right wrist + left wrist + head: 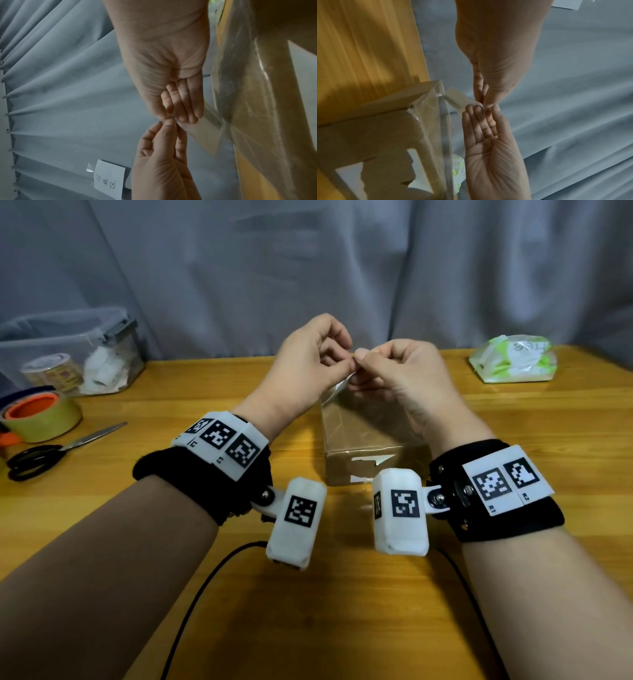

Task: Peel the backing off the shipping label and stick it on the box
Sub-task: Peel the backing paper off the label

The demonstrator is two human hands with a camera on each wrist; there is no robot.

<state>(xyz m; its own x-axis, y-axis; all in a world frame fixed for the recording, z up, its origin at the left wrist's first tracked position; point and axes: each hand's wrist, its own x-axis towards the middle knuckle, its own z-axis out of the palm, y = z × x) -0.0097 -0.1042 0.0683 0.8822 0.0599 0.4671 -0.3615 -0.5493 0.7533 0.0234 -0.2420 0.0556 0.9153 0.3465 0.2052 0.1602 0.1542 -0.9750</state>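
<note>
Head view, going left to right: near the surface's left edge sit a roll of tape with an orange core and a pair of black-handled scissors, with a clear plastic tub behind them at the far left corner. Above the middle of the surface, the left hand and right hand meet fingertip to fingertip, both raised over the far end of the box. Each hand pinches the same small end of the label, thumb against fingers. From the left wrist view the label is a pale strip hanging from that pinch down toward the box's upper far corner; whether it touches the box there I cannot tell. The box is brown cardboard, standing on the middle of the surface, covered with shiny clear tape, with torn white patches on its near side. Toward the far right corner lies a green and white packet.
</note>
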